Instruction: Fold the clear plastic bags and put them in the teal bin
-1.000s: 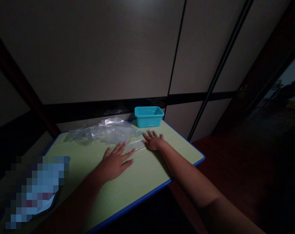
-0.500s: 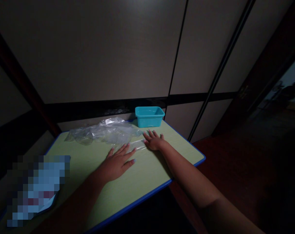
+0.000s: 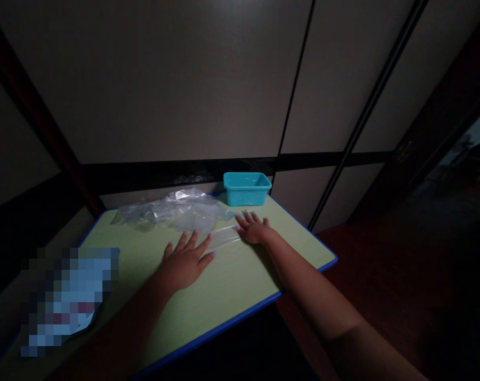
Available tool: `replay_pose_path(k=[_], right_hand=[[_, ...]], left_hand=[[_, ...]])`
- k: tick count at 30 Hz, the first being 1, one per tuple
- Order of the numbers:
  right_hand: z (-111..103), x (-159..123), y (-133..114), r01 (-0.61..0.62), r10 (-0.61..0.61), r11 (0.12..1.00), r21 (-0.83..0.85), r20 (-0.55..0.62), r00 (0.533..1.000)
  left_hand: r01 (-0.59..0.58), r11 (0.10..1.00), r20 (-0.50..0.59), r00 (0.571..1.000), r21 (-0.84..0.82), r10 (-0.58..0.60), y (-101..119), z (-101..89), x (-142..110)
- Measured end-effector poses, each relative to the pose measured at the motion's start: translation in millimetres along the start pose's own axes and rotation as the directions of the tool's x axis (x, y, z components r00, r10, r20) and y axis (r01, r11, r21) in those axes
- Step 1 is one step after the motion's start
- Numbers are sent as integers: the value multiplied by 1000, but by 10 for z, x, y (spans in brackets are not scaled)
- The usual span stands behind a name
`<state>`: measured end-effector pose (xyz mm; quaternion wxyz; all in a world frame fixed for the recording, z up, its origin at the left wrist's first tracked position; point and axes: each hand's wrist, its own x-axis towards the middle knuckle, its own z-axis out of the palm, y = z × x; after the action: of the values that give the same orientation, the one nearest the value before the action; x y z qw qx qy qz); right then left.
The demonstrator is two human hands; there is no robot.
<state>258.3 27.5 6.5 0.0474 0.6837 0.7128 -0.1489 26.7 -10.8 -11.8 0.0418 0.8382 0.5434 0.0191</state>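
The left hand (image 3: 183, 263) and right hand (image 3: 253, 230) both lie palm down on the bench (image 3: 227, 296), fingers spread and pinching nothing. A crumpled, clear plastic bag (image 3: 176, 211) sits in a loose heap towards the bench's far edge. A flat band of the same clear plastic (image 3: 224, 238) runs out from the heap, between the two hands. The right hand's fingertips rest at or on the end of this band, while the left hand's fingertips lie just beside it; in this dim light, it's hard to tell whether they touch.

A teal plastic bin (image 3: 246, 189) stands upright at the far edge of the bench, just past the right hand and beside the heap of plastic. The bench has a pale green top with a blue edge. Near its left corner lies a blue object (image 3: 69, 301), blurred too heavily to identify, well apart from both hands. Behind the bench are tall grey panels (image 3: 144, 79) with dark trim — and to the right, a dark red floor (image 3: 362, 275).
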Motion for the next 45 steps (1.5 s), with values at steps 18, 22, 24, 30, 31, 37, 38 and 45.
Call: replay_pose_path(k=[18, 22, 24, 30, 31, 37, 38, 45], right_hand=[[7, 10, 12, -5, 5, 1000, 10, 0, 1000], [12, 19, 15, -5, 5, 1000, 8, -5, 1000], [13, 20, 15, -3, 3, 1000, 4, -2, 1000], [14, 21, 12, -3, 3, 1000, -4, 2, 1000], [16, 24, 13, -2, 2, 1000, -1, -1, 1000], [21, 34, 21, -3, 3, 1000, 1, 8, 1000], [19, 33, 20, -3, 3, 1000, -2, 9, 1000], [2, 5, 6, -3, 4, 1000, -16, 12, 1000]], left_hand=[[-152, 988, -22, 988, -13, 151, 73, -27, -20], [-159, 986, 9, 987, -45, 160, 59, -37, -15], [-159, 986, 8, 987, -46, 159, 57, -46, -14], [-129, 991, 54, 990, -30, 130, 57, -78, -27], [-120, 992, 59, 991, -22, 121, 55, -83, -31], [7, 999, 49, 999, 42, -10, 56, -78, -53], [29, 998, 44, 999, 53, -31, 59, -69, -50], [207, 974, -63, 977, 95, -202, 2, -32, 38]])
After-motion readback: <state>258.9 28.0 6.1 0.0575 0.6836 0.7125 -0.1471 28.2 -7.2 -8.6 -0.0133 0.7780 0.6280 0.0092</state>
